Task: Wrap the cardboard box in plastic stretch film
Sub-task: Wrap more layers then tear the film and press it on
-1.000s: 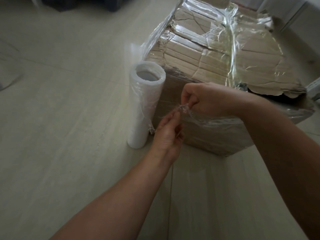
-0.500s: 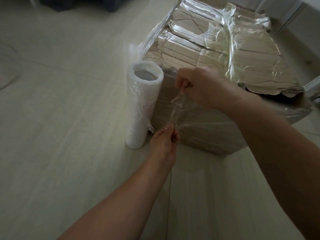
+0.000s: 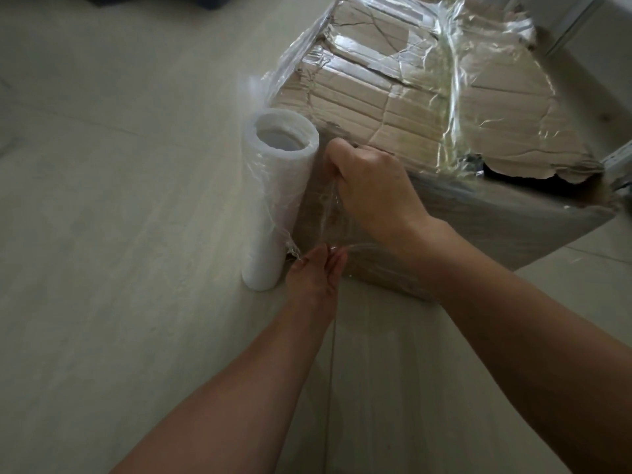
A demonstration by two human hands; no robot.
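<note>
The upright white roll of stretch film point(image 3: 273, 200) stands left of my hands. My left hand point(image 3: 316, 273) pinches the clear film sheet point(image 3: 328, 213) low, my right hand point(image 3: 372, 189) grips it higher, hands apart. Uneven pulling, I judge, could tear or bunch it. The torn brown cardboard box point(image 3: 427, 107), partly wrapped, lies just behind both hands.

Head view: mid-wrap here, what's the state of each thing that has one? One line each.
cardboard box: on the floor, top flap torn, top and sides already under film.
roll: upright on the floor beside the box's near corner, a strand trailing off it.
loose film: stretched between both hands against the box side.
left hand: pinches the loose film's lower end.
right hand: fingers curled, grips its upper end.
</note>
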